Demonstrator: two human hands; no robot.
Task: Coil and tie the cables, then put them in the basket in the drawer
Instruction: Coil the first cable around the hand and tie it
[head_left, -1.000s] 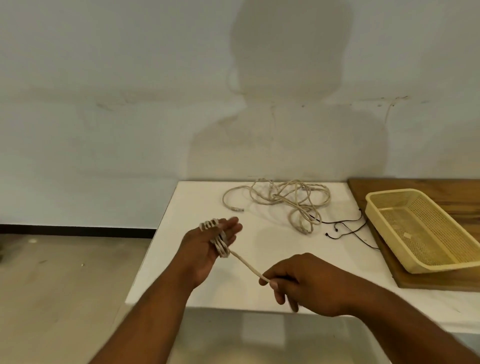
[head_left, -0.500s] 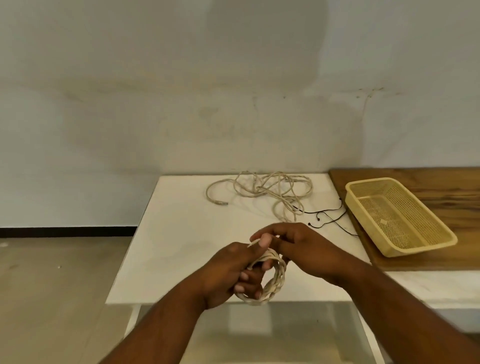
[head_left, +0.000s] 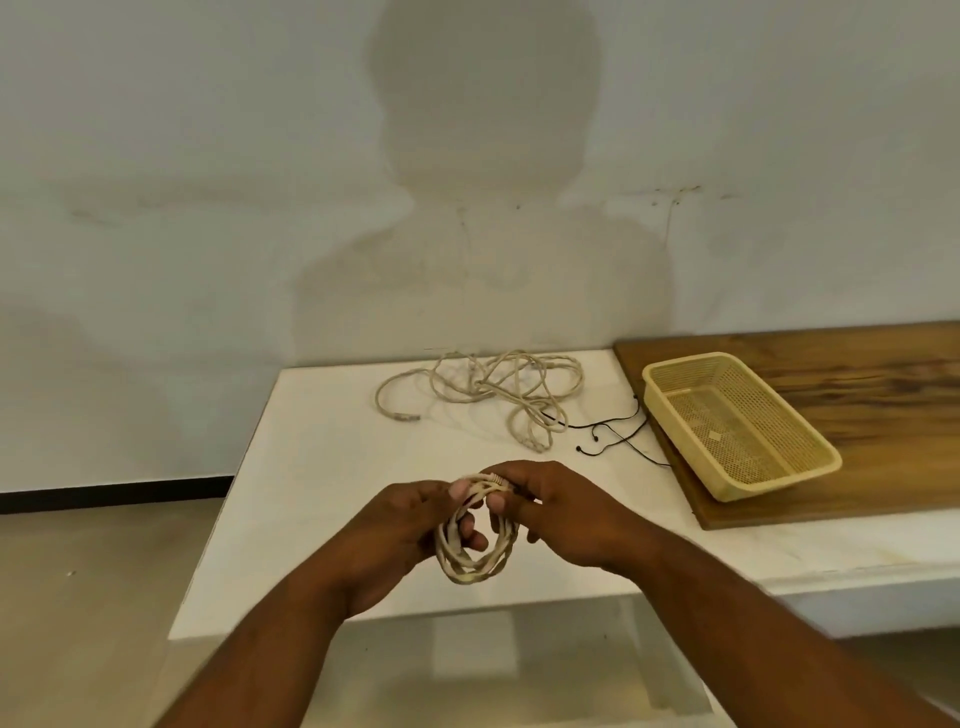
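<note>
The loose beige cable (head_left: 488, 395) and thin black wire (head_left: 613, 431) blocked the table's (head_left: 311, 467) far part; its left side stayed free

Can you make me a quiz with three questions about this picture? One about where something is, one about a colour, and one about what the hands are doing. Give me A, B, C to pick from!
1. Where is the basket?
A. On the wooden board
B. On the floor
C. In the person's hands

2. What colour is the thin cable lying beside the basket?
A. Red
B. Black
C. Blue

3. What is happening with the coiled cable?
A. It lies alone on the table
B. It sits in the basket
C. Both hands hold it

Answers:
1. A: the basket rests on the wooden board at the right.
2. B: the thin cable is black against the white table.
3. C: the left hand and the right hand both grip the coil above the table's front edge, while the tangled cable lies loose farther back.
</note>
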